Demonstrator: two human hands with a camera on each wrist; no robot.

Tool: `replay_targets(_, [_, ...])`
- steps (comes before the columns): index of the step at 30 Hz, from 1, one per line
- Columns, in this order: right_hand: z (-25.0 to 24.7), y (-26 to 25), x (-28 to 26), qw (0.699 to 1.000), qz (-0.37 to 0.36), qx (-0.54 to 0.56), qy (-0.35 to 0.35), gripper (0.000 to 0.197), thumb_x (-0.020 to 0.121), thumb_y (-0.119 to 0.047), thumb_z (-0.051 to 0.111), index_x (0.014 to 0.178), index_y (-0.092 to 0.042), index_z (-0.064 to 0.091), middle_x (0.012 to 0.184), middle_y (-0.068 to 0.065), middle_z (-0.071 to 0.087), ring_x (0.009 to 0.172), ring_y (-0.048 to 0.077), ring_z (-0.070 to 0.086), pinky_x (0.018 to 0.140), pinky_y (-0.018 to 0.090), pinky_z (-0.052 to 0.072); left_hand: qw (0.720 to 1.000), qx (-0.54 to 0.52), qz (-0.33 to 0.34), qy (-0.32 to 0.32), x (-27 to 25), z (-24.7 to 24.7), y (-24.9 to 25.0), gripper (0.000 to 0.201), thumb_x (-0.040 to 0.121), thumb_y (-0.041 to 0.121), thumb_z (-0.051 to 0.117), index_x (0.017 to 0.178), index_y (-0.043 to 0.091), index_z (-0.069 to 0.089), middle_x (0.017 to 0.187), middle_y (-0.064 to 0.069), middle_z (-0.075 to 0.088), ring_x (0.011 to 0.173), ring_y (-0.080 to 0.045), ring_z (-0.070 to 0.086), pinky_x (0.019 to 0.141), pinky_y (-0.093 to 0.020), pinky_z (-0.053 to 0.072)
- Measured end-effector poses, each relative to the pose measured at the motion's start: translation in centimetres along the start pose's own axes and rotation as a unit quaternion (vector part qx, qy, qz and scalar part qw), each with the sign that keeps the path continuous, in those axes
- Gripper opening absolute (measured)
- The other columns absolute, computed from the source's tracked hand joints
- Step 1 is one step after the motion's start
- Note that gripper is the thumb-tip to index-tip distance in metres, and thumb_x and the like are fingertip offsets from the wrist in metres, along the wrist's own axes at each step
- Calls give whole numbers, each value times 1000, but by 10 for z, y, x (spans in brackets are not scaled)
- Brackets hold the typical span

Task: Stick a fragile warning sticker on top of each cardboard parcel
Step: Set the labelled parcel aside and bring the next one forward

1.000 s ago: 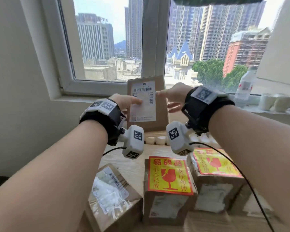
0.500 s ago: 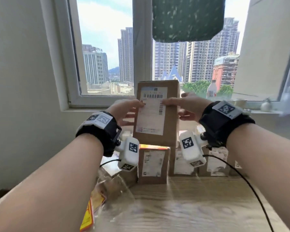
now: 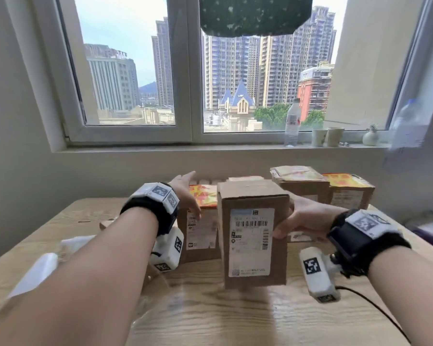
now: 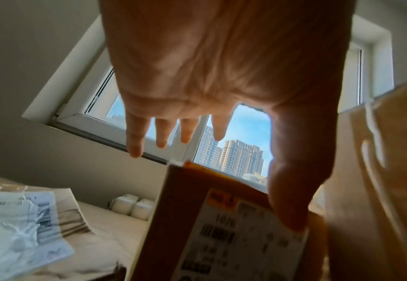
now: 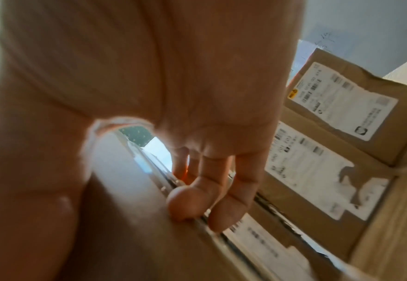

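Observation:
A plain cardboard parcel (image 3: 253,233) stands upright at the middle of the wooden table (image 3: 235,320), its white shipping label facing me and its top bare. My right hand (image 3: 298,218) grips its right side, thumb in front and fingers curled round the back edge (image 5: 192,205). My left hand (image 3: 185,193) is off it, fingers straight and spread (image 4: 185,129), hovering by a parcel (image 3: 201,233) just behind that carries a red-and-yellow fragile sticker (image 3: 205,196) on top. Whether the thumb touches that parcel I cannot tell.
Two more stickered parcels (image 3: 300,183) (image 3: 348,193) stand at the back right. A crumpled clear plastic bag (image 3: 43,268) lies at the left table edge. A water bottle (image 3: 292,121) and paper cups (image 3: 328,137) are on the windowsill.
The parcel came down from in front of the window to the table, in front of the stickered ones. My left hand let go of it and opened; my right hand kept its hold.

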State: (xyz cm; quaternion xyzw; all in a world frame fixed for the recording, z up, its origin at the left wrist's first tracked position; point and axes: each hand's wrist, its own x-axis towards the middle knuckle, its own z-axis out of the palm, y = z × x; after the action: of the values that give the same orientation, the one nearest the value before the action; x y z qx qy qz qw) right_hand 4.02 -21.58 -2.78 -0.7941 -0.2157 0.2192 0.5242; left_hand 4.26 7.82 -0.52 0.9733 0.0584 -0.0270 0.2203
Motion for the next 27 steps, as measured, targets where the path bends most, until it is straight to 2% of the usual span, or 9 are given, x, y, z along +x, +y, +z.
replay_targets(2, [-1, 22, 12, 999, 17, -27, -5, 120, 38, -3, 92, 142, -20, 34, 131, 8, 60, 120, 26, 60, 94, 49, 53, 1000, 28, -9, -9, 15, 11, -5, 123, 62, 23, 87, 153, 22, 4, 160, -6, 13, 146, -21, 19, 115, -33, 26])
replay_targets(4, [0, 38, 22, 999, 25, -28, -2, 124, 37, -1, 89, 143, -23, 28, 135, 4, 56, 123, 24, 57, 95, 51, 52, 998, 55, -18, 3, 27, 17, -9, 118, 59, 22, 87, 152, 20, 14, 155, -7, 24, 141, -24, 29, 111, -31, 33])
replay_targets(7, [6, 49, 33, 1000, 30, -6, -4, 120, 42, 8, 80, 142, -27, 24, 135, 3, 51, 120, 21, 56, 95, 54, 51, 996, 82, -21, 37, 43, 17, -11, 123, 32, 32, 83, 145, 27, 34, 140, -8, 44, 125, -27, 46, 102, -38, 45])
replay_targets(9, [7, 54, 42, 999, 32, -1, -1, 128, 36, 2, 83, 143, -28, 20, 133, 3, 52, 119, 21, 57, 95, 53, 51, 995, 82, -21, 45, 55, 17, -14, 124, 26, 34, 76, 144, 29, 36, 137, -8, 45, 123, -27, 48, 100, -39, 46])
replay_targets(14, [1, 56, 59, 999, 35, -13, -5, 130, 40, 3, 82, 149, -24, 16, 132, 3, 55, 120, 20, 57, 96, 46, 53, 998, 49, -23, 44, 72, 20, -11, 118, 48, 20, 86, 149, 24, 26, 149, -8, 33, 134, -25, 38, 107, -39, 39])
replay_targets(18, [1, 60, 62, 999, 41, -17, -15, 135, 38, -7, 89, 148, -34, 15, 133, 2, 56, 121, 22, 58, 93, 47, 54, 998, 33, -15, 43, 71, 24, -13, 115, 59, 12, 85, 152, 20, 18, 156, -9, 21, 143, -22, 23, 115, -35, 28])
replay_targets(21, [4, 56, 56, 999, 39, -29, -24, 133, 43, -7, 89, 150, -32, 13, 130, 3, 58, 113, 19, 62, 71, 30, 58, 998, 18, -18, 52, 63, 20, -14, 114, 62, 9, 82, 153, 24, 14, 159, -11, 10, 147, -22, 14, 116, -35, 26])
replay_targets(23, [5, 49, 49, 999, 41, -32, -14, 131, 46, -9, 87, 150, -32, 11, 122, 6, 61, 92, 17, 66, 54, 25, 51, 998, -1, -14, 63, 53, 16, -12, 114, 62, 6, 81, 153, 24, 15, 159, -9, 13, 145, -23, 18, 114, -38, 30])
replay_targets(27, [8, 22, 25, 998, 43, -38, 33, 140, 45, -38, 95, 149, -48, 2, 148, 11, 40, 84, 24, 62, 52, 27, 47, 993, -52, 3, 102, 25, 5, -7, 100, 66, 2, 75, 150, 20, 25, 154, -6, 29, 138, -24, 33, 104, -33, 39])
